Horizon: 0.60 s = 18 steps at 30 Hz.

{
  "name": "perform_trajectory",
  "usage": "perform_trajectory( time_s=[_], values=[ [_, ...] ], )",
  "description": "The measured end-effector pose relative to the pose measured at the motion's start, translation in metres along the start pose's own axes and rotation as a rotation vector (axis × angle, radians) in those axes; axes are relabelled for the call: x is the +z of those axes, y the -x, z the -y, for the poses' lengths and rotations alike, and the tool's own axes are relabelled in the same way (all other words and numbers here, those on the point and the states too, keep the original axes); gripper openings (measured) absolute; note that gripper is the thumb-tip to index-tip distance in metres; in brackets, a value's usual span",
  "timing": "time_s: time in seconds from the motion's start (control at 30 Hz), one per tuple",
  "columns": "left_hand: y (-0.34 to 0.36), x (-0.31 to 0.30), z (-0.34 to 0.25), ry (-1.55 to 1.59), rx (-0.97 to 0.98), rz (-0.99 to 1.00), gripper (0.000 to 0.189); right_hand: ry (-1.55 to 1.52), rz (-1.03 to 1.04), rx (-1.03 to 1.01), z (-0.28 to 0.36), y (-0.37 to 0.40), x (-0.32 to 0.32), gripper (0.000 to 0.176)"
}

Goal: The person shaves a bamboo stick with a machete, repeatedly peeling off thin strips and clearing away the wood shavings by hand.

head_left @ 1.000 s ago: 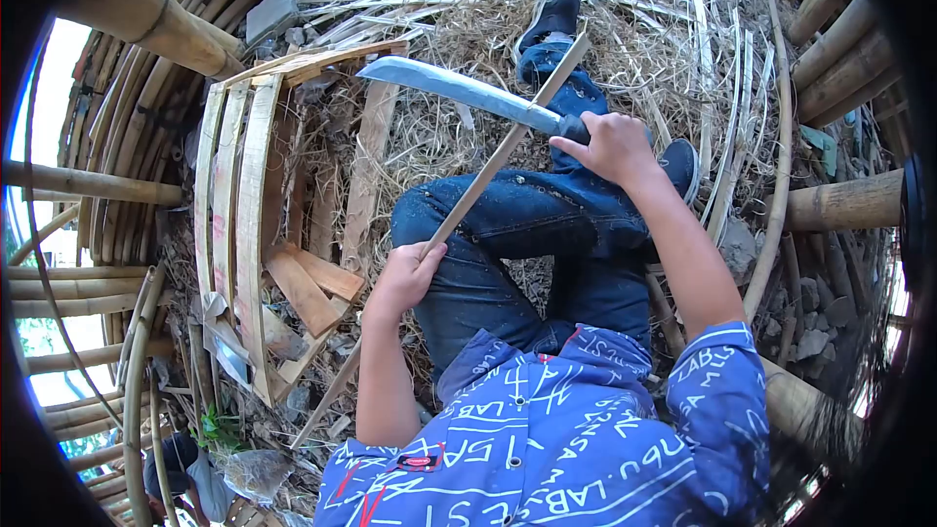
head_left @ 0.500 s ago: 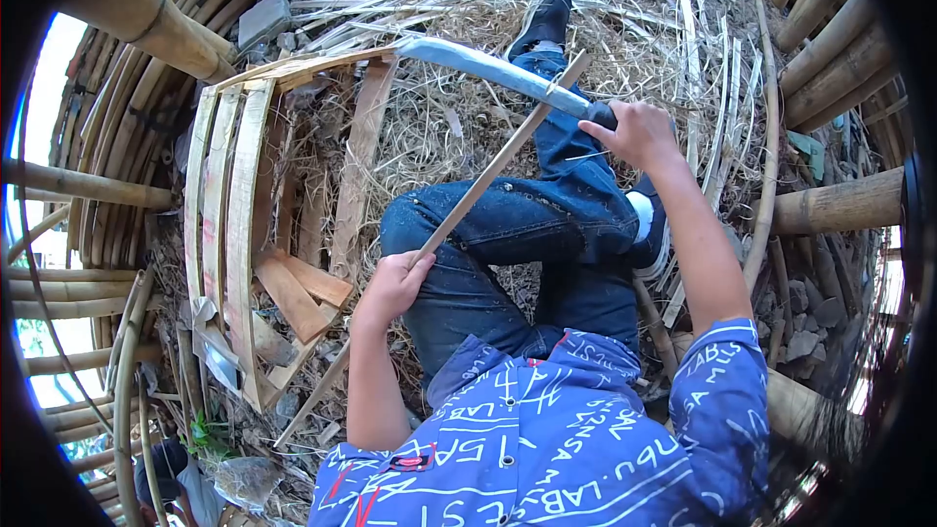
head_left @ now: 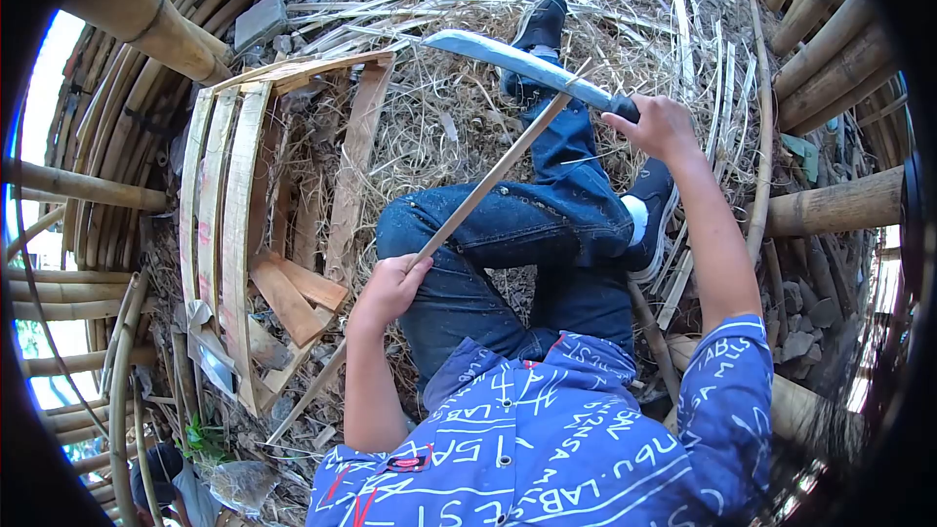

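Gripped in left hand (head_left: 388, 290): wooden strip (head_left: 493, 176), slanting away and rightward across bent leg (head_left: 532, 222). Gripped by dark handle (head_left: 625, 109) in right hand (head_left: 666, 127): long knife (head_left: 532, 66), crossing strip near far end; probably touching, too fine to make out surely. Left of leg: slatted wooden crate (head_left: 241, 197). Beyond: pale shavings (head_left: 420, 141), scattered thickly.

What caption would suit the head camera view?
Right hand holds a machete across a slender strip gripped in the left hand.
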<state>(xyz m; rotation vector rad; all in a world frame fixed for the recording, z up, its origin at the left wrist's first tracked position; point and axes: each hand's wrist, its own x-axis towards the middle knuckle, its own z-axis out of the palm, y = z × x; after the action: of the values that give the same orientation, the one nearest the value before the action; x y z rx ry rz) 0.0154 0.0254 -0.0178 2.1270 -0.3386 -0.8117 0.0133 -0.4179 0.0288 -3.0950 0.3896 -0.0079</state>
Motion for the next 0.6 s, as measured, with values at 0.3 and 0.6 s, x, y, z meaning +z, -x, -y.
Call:
perform_trajectory(
  time_s=[0.3, 0.6],
  values=[
    [0.002, 0.0, -0.005, 0.001, 0.014, -0.009, 0.031, 0.012, -0.035, 0.009, -0.02, -0.006, 0.001, 0.066],
    [0.022, -0.017, 0.034, 0.073, -0.068, -0.057, 0.035, -0.251, -0.138, 0.504, -0.199, -0.02, 0.01, 0.071]
  ],
)
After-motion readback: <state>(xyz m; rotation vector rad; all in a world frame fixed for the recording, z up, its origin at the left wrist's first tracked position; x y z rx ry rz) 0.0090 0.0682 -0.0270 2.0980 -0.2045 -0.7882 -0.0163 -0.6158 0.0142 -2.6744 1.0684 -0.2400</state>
